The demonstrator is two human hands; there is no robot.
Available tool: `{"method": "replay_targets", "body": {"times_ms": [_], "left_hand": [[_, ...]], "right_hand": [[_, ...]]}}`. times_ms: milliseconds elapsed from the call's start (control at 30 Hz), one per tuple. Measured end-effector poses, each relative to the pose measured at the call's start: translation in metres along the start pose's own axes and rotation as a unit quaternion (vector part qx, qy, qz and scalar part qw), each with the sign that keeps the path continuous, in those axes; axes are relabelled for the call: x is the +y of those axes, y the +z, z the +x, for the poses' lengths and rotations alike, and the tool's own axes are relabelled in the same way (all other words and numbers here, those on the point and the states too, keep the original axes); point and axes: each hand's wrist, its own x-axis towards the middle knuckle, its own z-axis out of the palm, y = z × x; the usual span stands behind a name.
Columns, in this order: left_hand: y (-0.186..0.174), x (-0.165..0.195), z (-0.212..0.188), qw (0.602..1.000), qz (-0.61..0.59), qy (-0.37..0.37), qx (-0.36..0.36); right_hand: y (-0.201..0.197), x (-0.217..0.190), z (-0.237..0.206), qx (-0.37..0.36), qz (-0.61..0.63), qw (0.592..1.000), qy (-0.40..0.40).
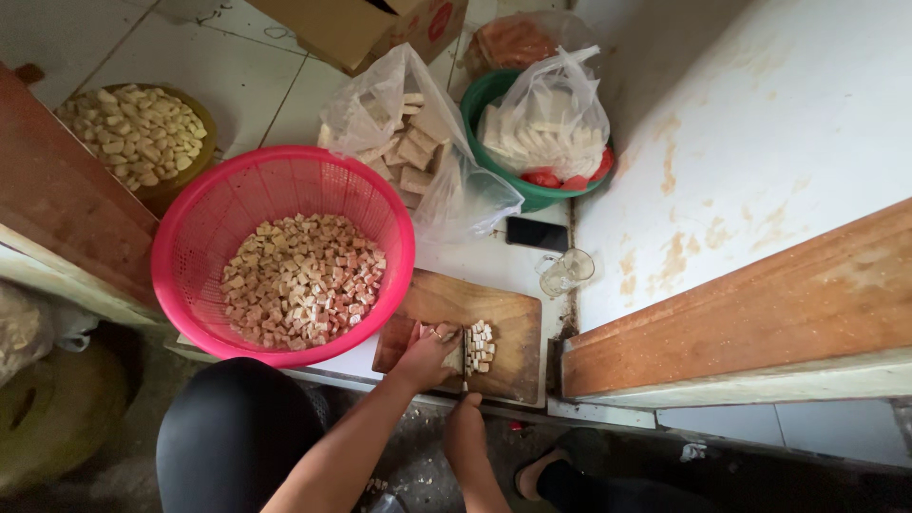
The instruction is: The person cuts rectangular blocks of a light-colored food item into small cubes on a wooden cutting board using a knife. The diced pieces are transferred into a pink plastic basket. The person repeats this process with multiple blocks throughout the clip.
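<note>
Right hand (465, 404) closed around knife (464, 366)

Cutting board (503, 328): bare wood, matt, worn grain. Pink basket (228, 218): perforated plastic, slightly glossy; bags (556, 119) of thin clear plastic film, crinkled and shiny. Floor tiles (252, 90): smooth glazed white; glass mug (567, 272) transparent, glossy.

Pink basket (190, 237), green bowl (484, 95), brown wooden board (513, 323), pale cubes (480, 347).

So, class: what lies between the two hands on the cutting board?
In the head view, a knife stands between the left hand and right hand, blade beside the cut cubes.
</note>
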Motion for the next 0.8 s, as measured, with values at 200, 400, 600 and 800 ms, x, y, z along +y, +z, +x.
{"method": "replay_targets", "body": {"times_ms": [200, 400, 600, 800], "left_hand": [[0.002, -0.005, -0.003, 0.998, -0.051, 0.023, 0.032], [0.000, -0.011, -0.003, 0.999, -0.011, 0.013, 0.038], [-0.005, -0.015, 0.001, 0.996, 0.042, 0.073, 0.042], [-0.008, -0.009, -0.001, 0.999, -0.002, 0.025, 0.030]], "right_hand": [[0.008, -0.010, 0.011, 0.012, 0.348, 0.922, 0.171], [-0.005, -0.007, 0.015, 0.039, 0.060, 0.991, -0.110], [-0.017, -0.007, -0.010, 0.065, 0.061, 0.990, -0.105], [-0.014, -0.003, -0.016, 0.066, 0.048, 0.989, -0.123]]}}
